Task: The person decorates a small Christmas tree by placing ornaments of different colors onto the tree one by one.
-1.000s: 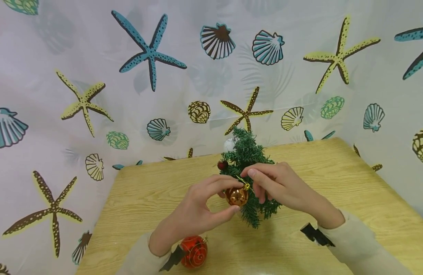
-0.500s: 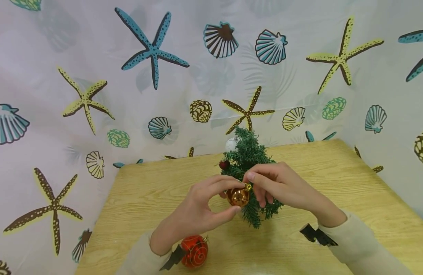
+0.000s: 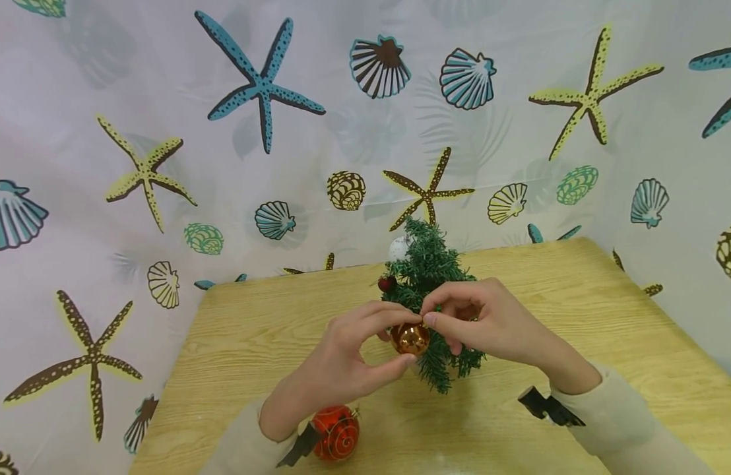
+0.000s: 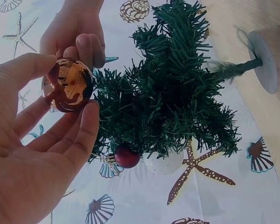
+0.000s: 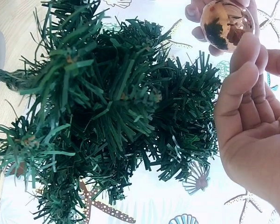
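A shiny copper-gold Christmas bauble (image 3: 411, 341) is held between the thumb and fingers of my left hand (image 3: 350, 359), in front of the small green artificial Christmas tree (image 3: 427, 260). My right hand (image 3: 490, 323) pinches at the bauble's top, thumb and forefinger together by its cap. The cap and its yellow cord are hidden behind the fingertips. In the left wrist view, the gold bauble (image 4: 77, 79) stays apart from the tree's branches (image 4: 168, 88). A white bauble (image 3: 398, 249) and a dark red bauble (image 3: 386, 284) hang on the tree's left side.
A larger red bauble with gold swirls (image 3: 337, 435) lies on the wooden table (image 3: 270, 330) beside my left wrist. Behind the table hangs a white curtain (image 3: 318, 145) printed with starfish and shells. The tree's round base (image 4: 270, 60) shows in the left wrist view.
My right thumb and forefinger have closed together at the bauble's top, and the yellow cord seen earlier is covered. My left hand keeps its hold, almost unmoved.
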{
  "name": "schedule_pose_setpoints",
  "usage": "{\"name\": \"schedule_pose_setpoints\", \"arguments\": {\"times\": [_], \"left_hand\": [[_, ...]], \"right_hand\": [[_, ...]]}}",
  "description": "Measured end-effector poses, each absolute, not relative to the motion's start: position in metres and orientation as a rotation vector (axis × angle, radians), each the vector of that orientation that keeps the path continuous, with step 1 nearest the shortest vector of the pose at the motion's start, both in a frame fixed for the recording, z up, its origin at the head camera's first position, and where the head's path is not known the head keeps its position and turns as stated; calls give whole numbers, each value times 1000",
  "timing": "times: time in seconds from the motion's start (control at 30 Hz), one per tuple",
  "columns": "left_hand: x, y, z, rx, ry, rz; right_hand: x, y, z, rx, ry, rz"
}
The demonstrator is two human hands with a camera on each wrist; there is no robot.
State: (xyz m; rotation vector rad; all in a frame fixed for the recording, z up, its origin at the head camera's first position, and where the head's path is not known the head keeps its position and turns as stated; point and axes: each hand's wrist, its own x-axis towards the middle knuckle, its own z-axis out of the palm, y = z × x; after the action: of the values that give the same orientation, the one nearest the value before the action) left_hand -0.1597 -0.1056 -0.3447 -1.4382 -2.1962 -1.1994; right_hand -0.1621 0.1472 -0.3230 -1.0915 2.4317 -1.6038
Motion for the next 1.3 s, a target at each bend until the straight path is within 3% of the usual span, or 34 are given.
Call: {"name": "schedule_pose_setpoints", "arguments": {"times": [1.3], "left_hand": [[-161,-90,-354,-1480,-2347,-1178]], "right_hand": [[-155,153,-321,-1199,2477,-1685]]}}
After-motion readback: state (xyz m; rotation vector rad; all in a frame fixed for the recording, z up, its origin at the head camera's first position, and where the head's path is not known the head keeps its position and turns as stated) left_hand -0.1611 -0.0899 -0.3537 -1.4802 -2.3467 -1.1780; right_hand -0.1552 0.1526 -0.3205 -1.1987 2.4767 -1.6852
